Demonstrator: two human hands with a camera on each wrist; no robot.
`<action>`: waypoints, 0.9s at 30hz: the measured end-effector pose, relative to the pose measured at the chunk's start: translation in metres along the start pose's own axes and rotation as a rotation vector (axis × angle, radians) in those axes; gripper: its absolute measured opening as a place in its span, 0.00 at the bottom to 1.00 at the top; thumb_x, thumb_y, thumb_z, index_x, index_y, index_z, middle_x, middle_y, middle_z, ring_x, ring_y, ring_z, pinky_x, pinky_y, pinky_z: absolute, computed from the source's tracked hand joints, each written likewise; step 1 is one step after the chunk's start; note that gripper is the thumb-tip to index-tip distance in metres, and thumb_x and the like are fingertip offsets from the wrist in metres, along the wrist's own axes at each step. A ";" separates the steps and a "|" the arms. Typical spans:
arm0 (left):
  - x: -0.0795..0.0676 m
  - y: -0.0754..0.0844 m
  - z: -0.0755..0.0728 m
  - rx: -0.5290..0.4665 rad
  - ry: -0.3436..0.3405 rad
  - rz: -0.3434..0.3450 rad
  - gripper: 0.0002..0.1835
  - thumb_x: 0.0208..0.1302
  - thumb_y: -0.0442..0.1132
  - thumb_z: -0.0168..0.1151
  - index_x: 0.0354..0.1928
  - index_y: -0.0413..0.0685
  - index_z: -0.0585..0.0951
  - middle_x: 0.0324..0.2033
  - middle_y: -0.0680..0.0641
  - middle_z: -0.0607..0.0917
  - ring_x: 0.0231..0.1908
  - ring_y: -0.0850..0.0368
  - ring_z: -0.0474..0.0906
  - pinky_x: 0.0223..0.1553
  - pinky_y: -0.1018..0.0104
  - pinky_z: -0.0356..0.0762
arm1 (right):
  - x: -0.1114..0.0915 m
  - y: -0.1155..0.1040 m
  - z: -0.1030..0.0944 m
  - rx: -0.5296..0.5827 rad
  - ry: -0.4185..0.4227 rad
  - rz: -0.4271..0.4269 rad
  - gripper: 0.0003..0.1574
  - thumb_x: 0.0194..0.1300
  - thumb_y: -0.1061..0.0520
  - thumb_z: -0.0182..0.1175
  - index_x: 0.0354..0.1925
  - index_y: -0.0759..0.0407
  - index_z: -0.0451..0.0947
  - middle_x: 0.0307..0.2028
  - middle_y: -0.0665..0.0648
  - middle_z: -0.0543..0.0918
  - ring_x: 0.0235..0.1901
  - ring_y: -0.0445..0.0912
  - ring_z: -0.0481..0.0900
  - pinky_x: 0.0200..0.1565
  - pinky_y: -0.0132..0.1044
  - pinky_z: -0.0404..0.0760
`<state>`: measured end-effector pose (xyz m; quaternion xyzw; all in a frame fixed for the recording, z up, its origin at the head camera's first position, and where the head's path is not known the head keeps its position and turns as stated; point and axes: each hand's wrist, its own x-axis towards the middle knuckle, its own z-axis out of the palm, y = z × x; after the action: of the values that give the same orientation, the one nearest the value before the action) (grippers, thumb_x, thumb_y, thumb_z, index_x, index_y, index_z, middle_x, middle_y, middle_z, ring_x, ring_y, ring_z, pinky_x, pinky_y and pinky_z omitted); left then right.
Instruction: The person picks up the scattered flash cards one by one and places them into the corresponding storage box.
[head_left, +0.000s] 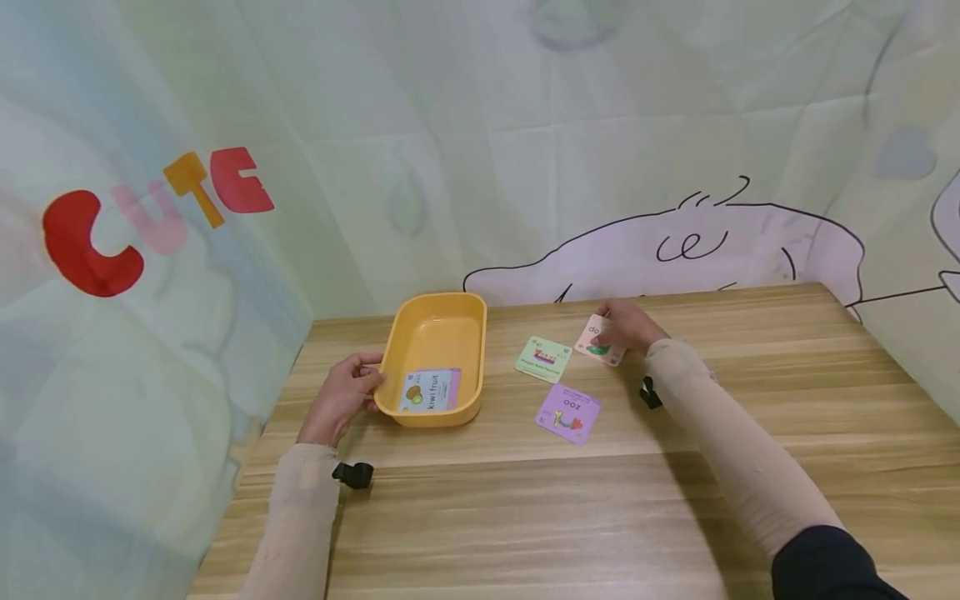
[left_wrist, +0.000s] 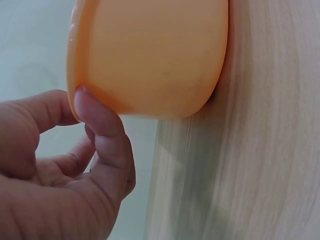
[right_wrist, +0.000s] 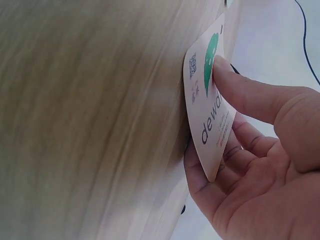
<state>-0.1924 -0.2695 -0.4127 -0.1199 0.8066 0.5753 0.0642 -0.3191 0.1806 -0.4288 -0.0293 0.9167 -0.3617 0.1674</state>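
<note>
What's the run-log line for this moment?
left hand grips yellow tray | right hand pinches pink card | green card, zoo card on table | kiwi card in tray

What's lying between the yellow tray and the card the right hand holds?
In the head view, a green card lies on the table between them; the purple zoo card sits lower in frame.

Soft shadows cross the tabletop (head_left: 480, 517) (dimmer, blurred in the right wrist view).
</note>
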 end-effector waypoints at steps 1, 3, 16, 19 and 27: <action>0.000 0.000 0.000 -0.004 0.003 -0.004 0.21 0.76 0.34 0.53 0.68 0.39 0.70 0.43 0.46 0.75 0.34 0.57 0.78 0.30 0.67 0.81 | 0.000 0.001 0.000 0.007 -0.003 -0.007 0.30 0.65 0.61 0.68 0.62 0.63 0.70 0.55 0.66 0.75 0.46 0.56 0.79 0.46 0.42 0.83; -0.001 -0.001 0.000 -0.008 0.005 -0.009 0.21 0.76 0.35 0.53 0.68 0.39 0.70 0.42 0.46 0.75 0.33 0.57 0.78 0.30 0.68 0.81 | 0.000 0.003 -0.001 0.027 -0.009 -0.023 0.30 0.65 0.62 0.67 0.62 0.63 0.69 0.56 0.67 0.74 0.46 0.55 0.79 0.45 0.42 0.83; 0.000 0.000 0.000 -0.020 0.006 -0.025 0.22 0.75 0.35 0.54 0.67 0.36 0.70 0.44 0.43 0.77 0.31 0.58 0.78 0.29 0.70 0.79 | -0.005 0.006 -0.006 0.069 0.047 -0.103 0.24 0.69 0.63 0.62 0.61 0.66 0.73 0.56 0.67 0.75 0.50 0.56 0.76 0.49 0.42 0.81; 0.000 0.001 -0.001 -0.024 -0.001 -0.032 0.22 0.75 0.34 0.54 0.68 0.36 0.70 0.45 0.43 0.77 0.31 0.57 0.78 0.29 0.69 0.80 | -0.005 0.008 -0.006 0.086 0.058 -0.110 0.23 0.69 0.63 0.63 0.60 0.65 0.73 0.56 0.67 0.75 0.51 0.56 0.76 0.52 0.44 0.81; 0.000 -0.001 -0.001 -0.022 0.001 -0.024 0.22 0.75 0.35 0.54 0.67 0.36 0.70 0.44 0.43 0.77 0.32 0.58 0.78 0.29 0.69 0.79 | -0.010 0.009 -0.008 0.104 0.055 -0.105 0.20 0.69 0.60 0.63 0.57 0.66 0.73 0.54 0.66 0.76 0.52 0.56 0.76 0.54 0.45 0.80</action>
<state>-0.1922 -0.2704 -0.4139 -0.1306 0.7986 0.5834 0.0693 -0.3115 0.1947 -0.4264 -0.0586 0.8980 -0.4180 0.1242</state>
